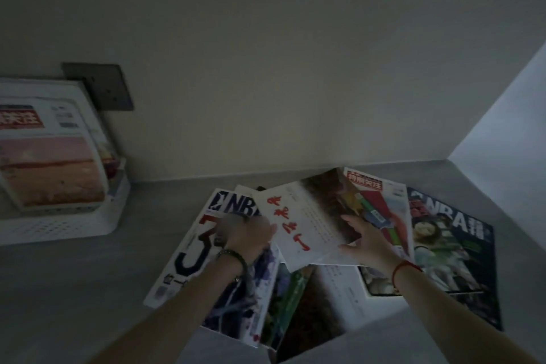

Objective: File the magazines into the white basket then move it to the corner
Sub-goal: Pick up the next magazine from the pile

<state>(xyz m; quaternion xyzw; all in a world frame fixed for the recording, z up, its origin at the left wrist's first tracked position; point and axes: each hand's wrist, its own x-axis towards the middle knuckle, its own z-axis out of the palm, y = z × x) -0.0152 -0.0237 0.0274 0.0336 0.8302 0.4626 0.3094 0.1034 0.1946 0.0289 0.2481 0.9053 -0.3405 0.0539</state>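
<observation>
The left hand [245, 235], blurred, grips the left edge of a white magazine with red brush characters [298, 224]. The right hand [366, 241] pinches its lower right edge. Other glossy magazines [449, 245] lie fanned on the grey worktop [74, 289]. The white perforated plastic basket [74, 226] stands far left against the pale wall [266, 68].

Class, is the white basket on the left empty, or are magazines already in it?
Not empty. A magazine with a red title block stands leaning inside the white basket, rising above its rim.
</observation>
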